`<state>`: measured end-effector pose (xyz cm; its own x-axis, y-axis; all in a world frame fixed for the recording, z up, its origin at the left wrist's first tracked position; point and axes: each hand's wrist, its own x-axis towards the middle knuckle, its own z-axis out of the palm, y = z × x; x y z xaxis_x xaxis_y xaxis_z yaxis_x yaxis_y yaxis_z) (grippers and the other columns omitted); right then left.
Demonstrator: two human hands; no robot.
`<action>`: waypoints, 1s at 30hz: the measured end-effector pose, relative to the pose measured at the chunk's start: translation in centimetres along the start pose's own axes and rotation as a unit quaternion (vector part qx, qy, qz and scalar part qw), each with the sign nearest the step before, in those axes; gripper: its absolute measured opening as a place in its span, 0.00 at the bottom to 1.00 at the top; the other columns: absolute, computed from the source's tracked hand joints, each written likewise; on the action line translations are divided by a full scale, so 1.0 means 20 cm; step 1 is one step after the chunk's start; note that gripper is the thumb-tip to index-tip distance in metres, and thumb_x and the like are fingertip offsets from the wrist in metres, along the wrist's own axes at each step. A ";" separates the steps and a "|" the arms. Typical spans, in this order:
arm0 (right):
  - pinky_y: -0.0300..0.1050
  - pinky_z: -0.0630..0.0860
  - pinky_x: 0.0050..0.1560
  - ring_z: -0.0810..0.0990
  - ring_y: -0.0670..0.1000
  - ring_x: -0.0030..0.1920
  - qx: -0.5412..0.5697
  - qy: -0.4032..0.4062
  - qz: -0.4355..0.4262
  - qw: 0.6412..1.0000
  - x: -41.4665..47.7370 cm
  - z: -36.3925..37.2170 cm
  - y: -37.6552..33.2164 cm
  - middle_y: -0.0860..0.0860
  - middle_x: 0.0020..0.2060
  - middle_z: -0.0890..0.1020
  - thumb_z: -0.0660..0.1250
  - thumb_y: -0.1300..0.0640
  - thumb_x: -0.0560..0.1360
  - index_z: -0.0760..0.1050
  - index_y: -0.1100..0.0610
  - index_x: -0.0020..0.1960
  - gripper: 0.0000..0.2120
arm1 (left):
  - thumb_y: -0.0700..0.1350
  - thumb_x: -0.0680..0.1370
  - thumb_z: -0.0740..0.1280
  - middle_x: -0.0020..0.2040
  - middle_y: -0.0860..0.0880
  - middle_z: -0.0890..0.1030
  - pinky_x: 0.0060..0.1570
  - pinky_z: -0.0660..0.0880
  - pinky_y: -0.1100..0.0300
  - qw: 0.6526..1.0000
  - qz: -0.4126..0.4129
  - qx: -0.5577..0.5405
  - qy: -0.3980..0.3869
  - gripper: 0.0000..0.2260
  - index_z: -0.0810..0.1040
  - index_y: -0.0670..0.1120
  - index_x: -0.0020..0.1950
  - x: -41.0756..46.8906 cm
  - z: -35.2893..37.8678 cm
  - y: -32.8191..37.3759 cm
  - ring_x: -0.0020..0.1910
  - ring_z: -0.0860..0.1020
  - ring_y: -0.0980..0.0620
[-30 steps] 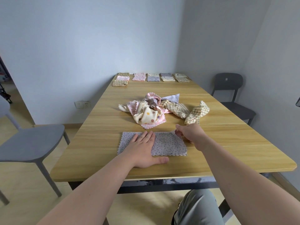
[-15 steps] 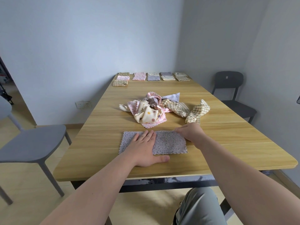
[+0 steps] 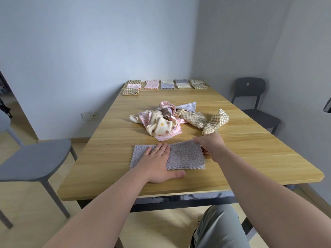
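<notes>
Dotted lilac cloth (image 3: 186,155) is laid flat at the near-centre of the table (image 3: 259,158), long side running left–right. It appears to be doubled over once already, as a layered hem is seen at the near-right corner.

It is pinned by the left hand (image 3: 157,162): palm down on the left half, fingers (image 3: 162,149) straight & held close together, thumb splayed to the right on bare wood just near of the hem. The right edge is taken by the right hand (image 3: 212,144), fingers curled round it by the far-right corner in a pinch. The thumb is hidden, so the exact grip can't be told.

Handling, as judged: v. light, thin, fully limp. No stiffness can be relied on, so any unsupported part will droop & crease. The terry-like nap should give decent friction vs. the wood, and little slip is expected under a flat palm. Nothing fragile, so squeezing does no harm.

It is best held at a corner or along the scalloped hem w/ a fingertip pinch. Both layers should be caught together, else the top layer alone will peel away.

Elsewhere: a crumpled heap of cloths (image 3: 166,124) at mid-table, a checked cloth (image 3: 215,121) just far of the right hand, and folded cloths (image 3: 166,84) laid out in rows at the far end.
</notes>
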<state>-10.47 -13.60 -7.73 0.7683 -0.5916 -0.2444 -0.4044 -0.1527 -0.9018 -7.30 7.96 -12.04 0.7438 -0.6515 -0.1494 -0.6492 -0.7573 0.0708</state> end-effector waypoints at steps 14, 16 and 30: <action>0.45 0.76 0.31 0.78 0.53 0.34 -0.053 -0.057 0.039 0.996 -0.06 -0.01 -0.03 0.56 0.38 0.79 0.78 0.56 0.73 0.77 0.63 0.48 0.14 | 0.83 0.67 0.47 0.82 0.50 0.35 0.79 0.36 0.47 1.000 -0.002 -0.007 -0.011 0.57 0.35 0.47 0.82 0.00 0.00 0.00 0.81 0.36 0.52; 0.42 0.70 0.27 0.74 0.52 0.30 -0.068 -0.056 0.045 0.995 -0.07 -0.02 -0.04 0.55 0.34 0.77 0.76 0.54 0.75 0.75 0.61 0.45 0.13 | 0.83 0.66 0.48 0.82 0.50 0.35 0.79 0.36 0.48 1.000 -0.004 -0.012 -0.024 0.58 0.34 0.46 0.82 0.01 -0.03 0.01 0.81 0.36 0.52; 0.48 0.71 0.45 0.76 0.57 0.50 -0.200 -0.007 -0.154 0.967 -0.11 0.03 -0.02 0.60 0.59 0.78 0.53 0.49 0.86 0.67 0.63 0.66 0.18 | 0.86 0.58 0.53 0.83 0.46 0.38 0.80 0.42 0.45 0.994 -0.085 -0.063 -0.011 0.68 0.35 0.42 0.82 0.07 -0.07 0.14 0.82 0.40 0.48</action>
<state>-11.72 -11.75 -7.05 0.8889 -0.4581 0.0068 -0.3123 -0.6167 -0.7226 -7.78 4.82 -10.66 0.8364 -0.5138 -0.1909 -0.4885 -0.8567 0.1657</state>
